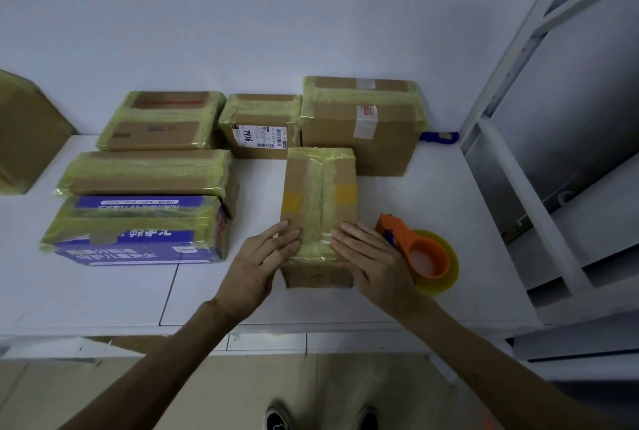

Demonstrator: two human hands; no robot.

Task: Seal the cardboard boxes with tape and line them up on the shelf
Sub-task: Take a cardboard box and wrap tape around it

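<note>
The cardboard box (320,187) you are working on lies lengthwise on the white shelf (442,208) with its near end toward you. It sits just in front of the big brown box (363,139) at the back and well apart from the blue printed box (138,239) on your left, both wrapped in yellowish tape. Your box carries a broad band of the same tape along its top seam and down over the near end. It looks small and stiff, and I judge it light enough for an easy two-handed lift, though nothing shows what is inside. The tape film looks glossy and probably slippery, so take hold on the bare cardboard of the two long sides, one palm on each. The orange tape dispenser (420,253) rests on the shelf just beside your right hand (373,256). That hand and your left hand (262,256) lie flat on the near part of the top, fingers (288,234) straight and close together, pressing the tape down and gripping nothing
</note>
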